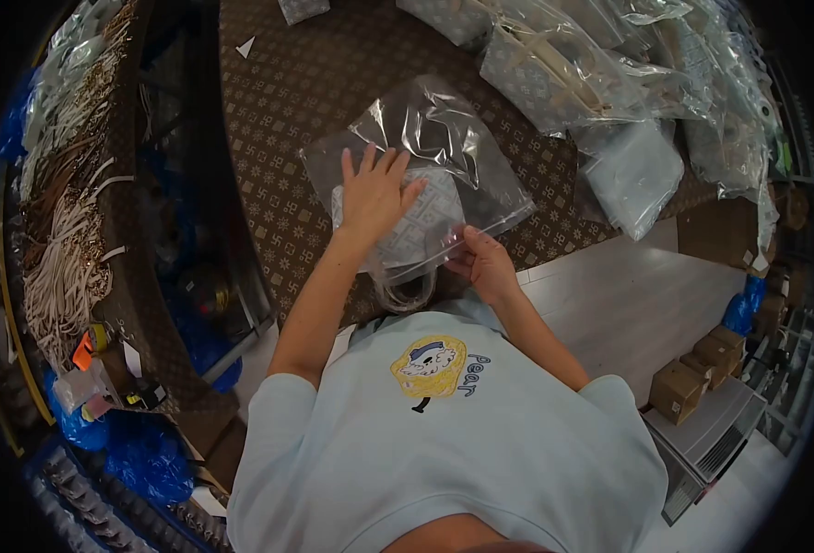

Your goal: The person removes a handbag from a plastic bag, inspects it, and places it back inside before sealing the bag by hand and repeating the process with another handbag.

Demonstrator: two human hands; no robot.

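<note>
— What am I looking at under the hands?

— A clear plastic bag (425, 175) with a small patterned pouch (416, 230) inside it, lying near the front edge of the worktop (296, 83), close to my body. I judge the whole thing light and soft; the film looks slippery and creases easily, so it will slide on the patterned covering unless pinned.

— And the hands?

— My left hand (374, 194) lies flat and spread wide on top of the pouch, fingers splayed, pressing through the plastic rather than gripping. My right hand (485, 263) is pinched closed on the bag's open edge at the near side, thumb against fingers.

— Where would you take hold?

— At that mouth edge, I think, where the film is doubled and stiffer; grabbing the middle would only bunch it.

— Anything around it?

— More bagged pouches (563, 64) are piled toward the far right corner. Off the left edge, bundles of cords (66, 249) hang on a rack. Cardboard boxes (697, 369) sit on the floor at right.
</note>
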